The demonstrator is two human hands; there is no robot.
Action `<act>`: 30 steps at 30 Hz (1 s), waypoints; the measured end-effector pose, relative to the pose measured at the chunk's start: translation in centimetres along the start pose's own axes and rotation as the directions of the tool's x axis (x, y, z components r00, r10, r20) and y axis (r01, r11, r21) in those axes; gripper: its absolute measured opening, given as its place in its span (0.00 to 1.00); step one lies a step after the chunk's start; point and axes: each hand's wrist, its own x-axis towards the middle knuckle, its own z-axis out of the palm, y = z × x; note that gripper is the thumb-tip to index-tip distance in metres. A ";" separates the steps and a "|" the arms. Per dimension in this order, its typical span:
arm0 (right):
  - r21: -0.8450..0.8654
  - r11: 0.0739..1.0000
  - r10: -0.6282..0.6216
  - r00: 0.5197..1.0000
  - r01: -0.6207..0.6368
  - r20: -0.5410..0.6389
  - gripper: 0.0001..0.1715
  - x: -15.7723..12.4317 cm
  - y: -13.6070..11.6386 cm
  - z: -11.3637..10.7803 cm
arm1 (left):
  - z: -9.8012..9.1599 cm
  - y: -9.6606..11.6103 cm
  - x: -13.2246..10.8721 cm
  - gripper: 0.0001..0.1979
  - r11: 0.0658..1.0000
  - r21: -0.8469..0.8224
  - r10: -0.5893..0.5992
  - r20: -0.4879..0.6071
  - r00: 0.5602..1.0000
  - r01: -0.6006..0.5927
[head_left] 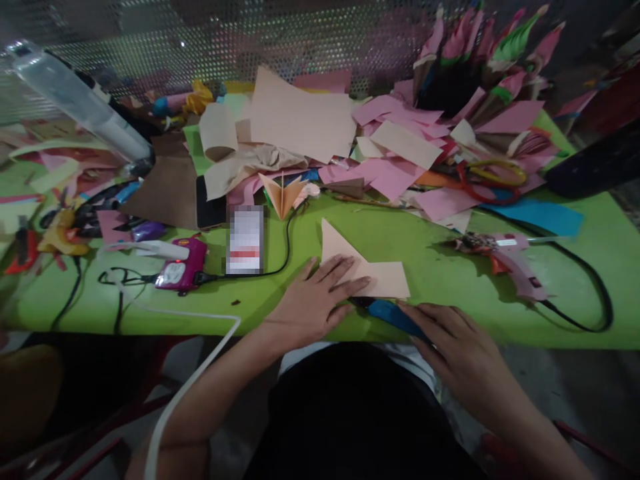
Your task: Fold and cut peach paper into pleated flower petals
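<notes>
A folded peach paper [387, 279] lies near the table's front edge, one pointed corner reaching up and away from me. Across its left part my left hand [320, 297] rests flat, fingers stretched out and pressing on the sheet. Just below the paper, a blue-handled tool [393, 315] with a dark end points left, its tip close to my left fingers. My right hand [450, 337] holds the other end of this tool; its exact kind is hard to make out. Beyond the paper stands a small pleated peach paper piece [283, 193].
A pink glue gun [515, 257] with a black cord lies to the right. On the left are a magenta power strip [183, 265], a phone [245, 240] and trailing cables. Paper sheets [305, 120], scissors [493, 180] and a clear bottle [75, 100] crowd the back.
</notes>
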 end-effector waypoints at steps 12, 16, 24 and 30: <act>0.015 1.000 -0.005 1.000 0.005 -0.010 0.23 -0.3 0.2 -0.1 | -0.5 -3.6 -0.1 0.32 0.992 -0.018 0.124 0.095 0.988 -0.123; 0.045 0.999 -0.016 1.000 0.015 0.008 0.22 0.3 -1.3 0.5 | -0.7 -3.4 0.0 0.28 0.993 -0.027 0.120 0.111 0.987 -0.118; 0.040 0.998 -0.045 0.999 0.045 -0.004 0.23 0.2 -1.1 0.4 | -0.3 -4.0 0.1 0.26 0.976 -0.199 0.107 0.082 0.991 -0.089; 0.004 0.999 -0.038 0.999 0.038 -0.018 0.21 -1.4 0.0 -0.7 | -0.7 -3.8 0.2 0.26 0.946 -0.321 0.049 -0.018 0.999 -0.052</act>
